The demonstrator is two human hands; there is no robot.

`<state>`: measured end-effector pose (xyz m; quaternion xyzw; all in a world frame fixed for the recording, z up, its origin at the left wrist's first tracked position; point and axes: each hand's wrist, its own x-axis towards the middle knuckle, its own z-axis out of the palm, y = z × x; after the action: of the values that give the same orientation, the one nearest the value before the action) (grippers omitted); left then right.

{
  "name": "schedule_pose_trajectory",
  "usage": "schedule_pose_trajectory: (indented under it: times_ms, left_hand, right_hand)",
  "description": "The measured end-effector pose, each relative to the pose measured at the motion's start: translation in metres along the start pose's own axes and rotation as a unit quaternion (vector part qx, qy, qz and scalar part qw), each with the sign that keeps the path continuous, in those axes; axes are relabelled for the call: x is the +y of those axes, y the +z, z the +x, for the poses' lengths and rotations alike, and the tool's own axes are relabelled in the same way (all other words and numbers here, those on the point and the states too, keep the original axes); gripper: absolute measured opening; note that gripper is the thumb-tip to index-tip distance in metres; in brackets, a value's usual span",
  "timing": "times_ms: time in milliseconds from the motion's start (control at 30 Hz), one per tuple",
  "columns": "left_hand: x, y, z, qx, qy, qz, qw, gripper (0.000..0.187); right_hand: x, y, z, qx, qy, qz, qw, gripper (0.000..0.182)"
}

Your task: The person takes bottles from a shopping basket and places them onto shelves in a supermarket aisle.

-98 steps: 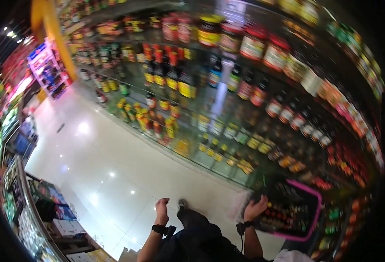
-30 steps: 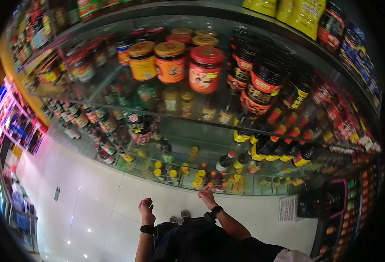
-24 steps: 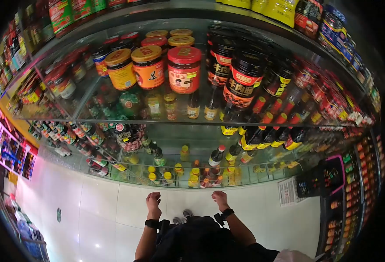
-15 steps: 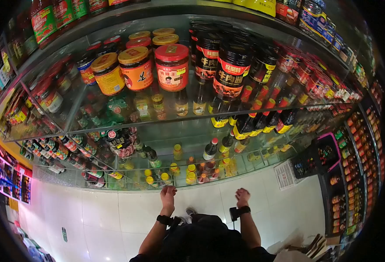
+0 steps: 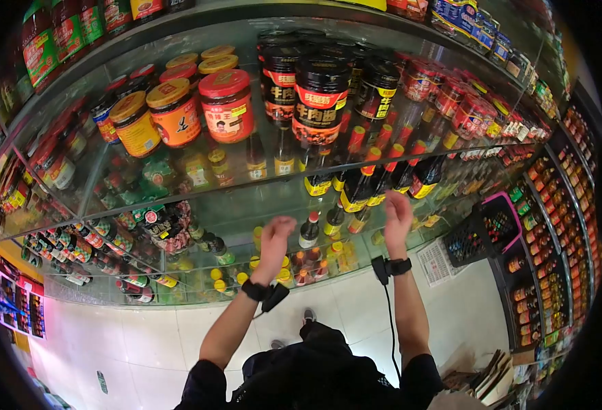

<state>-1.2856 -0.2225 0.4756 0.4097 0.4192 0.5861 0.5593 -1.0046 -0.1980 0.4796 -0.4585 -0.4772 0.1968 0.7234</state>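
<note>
The left hand's (image 5: 275, 242) fingers are blurred. Whether the right hand (image 5: 398, 216) touches the red-topped bottles (image 5: 427, 179) behind it cannot be determined. Green-labelled bottles (image 5: 67, 35) at upper left are cut off by the top edge, as is a yellow packet (image 5: 369, 3). Basket (image 5: 463, 251) contents: too small to identify. Printed sheet (image 5: 432, 265): text unreadable, one side hidden behind the basket. Torso (image 5: 314, 372): cut off below.

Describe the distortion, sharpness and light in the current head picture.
Head view: fisheye distortion bows the upper shelf edge, with black corners; head view: the front black jar looks fairly sharp, lower bottles softer and dimmer; head view: pinkish light tints the pale floor at far left.
</note>
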Motion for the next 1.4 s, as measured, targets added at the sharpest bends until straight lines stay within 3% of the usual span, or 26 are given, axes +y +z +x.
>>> schedule_pose_trajectory:
  times_ms: [67,167,267,333,367,400,467,500,600,633,767,900,1000,1067,1133,1167,1200,1233,1267,1400]
  left_hand:
    - [0.010,0.025,0.030,-0.002,0.042,0.000,0.999,0.021]
    - [0.010,0.056,0.080,0.035,0.109,0.054,0.992,0.020]
    - [0.003,0.076,0.122,0.054,0.162,0.091,0.981,0.022]
    - [0.018,0.092,0.135,0.043,0.201,0.233,0.951,0.025]
    - [0.029,0.102,0.133,0.010,0.102,0.172,0.980,0.033]
    - [0.029,0.106,0.141,0.012,0.103,0.173,0.979,0.033]
    - [0.026,0.112,0.158,-0.005,-0.040,0.251,0.967,0.038]
    - [0.017,0.123,0.159,0.041,0.214,0.185,0.958,0.035]
    - [0.017,0.135,0.167,0.081,0.138,0.221,0.962,0.030]
    - [0.013,0.138,0.174,0.092,0.131,0.210,0.965,0.029]
    - [0.006,0.148,0.181,0.126,0.228,0.216,0.941,0.028]
    - [0.001,0.153,0.187,0.173,0.196,0.262,0.929,0.029]
    - [-0.009,0.151,0.188,0.212,0.251,0.270,0.905,0.031]
    - [-0.022,0.141,0.194,0.257,0.317,0.296,0.864,0.023]
    - [-0.015,0.137,0.175,0.282,0.304,0.323,0.851,0.018]
    - [-0.004,0.136,0.156,0.249,0.264,0.296,0.884,0.018]
    - [0.004,0.138,0.141,0.214,0.223,0.268,0.912,0.019]
    - [-0.001,0.136,0.140,0.237,0.290,0.197,0.906,0.012]
    - [-0.010,0.128,0.140,0.238,0.291,0.199,0.905,0.012]
    - [-0.008,0.119,0.107,0.326,0.271,0.210,0.881,0.010]
  right_hand:
    - [0.001,0.021,0.021,-0.069,-0.011,0.007,0.998,0.024]
    - [0.016,0.049,0.042,-0.071,0.028,0.133,0.988,0.031]
    - [0.027,0.061,0.058,-0.123,0.032,0.144,0.981,0.029]
    - [0.029,0.067,0.068,-0.133,0.035,0.141,0.980,0.027]
    - [0.029,0.069,0.072,-0.143,0.039,0.135,0.980,0.025]
    - [0.027,0.070,0.075,-0.144,0.039,0.137,0.979,0.025]
    - [0.022,0.072,0.081,-0.174,0.058,0.124,0.975,0.022]
    - [0.024,0.073,0.082,-0.171,0.061,0.148,0.972,0.023]
    - [0.021,0.074,0.088,-0.183,0.071,0.133,0.971,0.025]
    - [0.019,0.078,0.091,-0.160,0.051,0.145,0.975,0.017]
    - [0.008,0.080,0.095,-0.153,0.076,0.124,0.977,0.017]
    - [0.006,0.086,0.100,-0.130,0.050,0.104,0.985,0.013]
    - [0.016,0.087,0.103,-0.134,0.059,0.073,0.987,0.014]
    - [0.020,0.088,0.102,-0.116,0.041,0.061,0.991,0.015]
    - [0.029,0.085,0.100,-0.135,0.055,0.037,0.989,0.015]
    - [0.047,0.086,0.101,-0.141,0.083,0.218,0.962,0.017]
    - [0.039,0.084,0.098,-0.141,0.084,0.219,0.962,0.017]
    - [0.028,0.082,0.095,-0.121,0.045,0.112,0.985,0.013]
    - [0.021,0.079,0.091,-0.098,0.006,0.003,0.995,0.011]
    - [0.021,0.074,0.077,-0.091,0.042,0.059,0.993,0.016]
